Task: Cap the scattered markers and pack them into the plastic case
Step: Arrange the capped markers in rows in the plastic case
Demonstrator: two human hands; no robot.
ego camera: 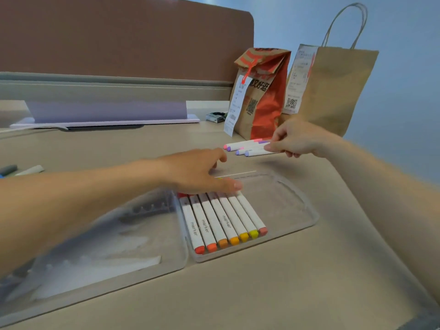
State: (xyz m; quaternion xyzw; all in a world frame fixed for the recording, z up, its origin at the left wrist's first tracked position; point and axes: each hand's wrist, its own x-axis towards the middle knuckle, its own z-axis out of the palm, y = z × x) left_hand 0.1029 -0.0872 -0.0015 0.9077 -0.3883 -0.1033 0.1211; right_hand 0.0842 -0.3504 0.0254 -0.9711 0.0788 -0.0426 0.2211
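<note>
Pressing your flat, open left grip (202, 172) on the white, warm-capped markers (223, 220) in the clear plastic case (297, 210) mid-frame likely steadies them while your right grip (300, 139) pinches a lilac-capped white marker (256, 152) just above-right.

The case (288, 208) lies open on the desk (285, 287). Seven packed markers (223, 222) lie side by side at its left, coloured caps near. The left hand (197, 172) rests on their far ends. The right hand (297, 139) pinches a loose marker (258, 152), nearest of a far-right cluster before two bags (262, 98).
</note>
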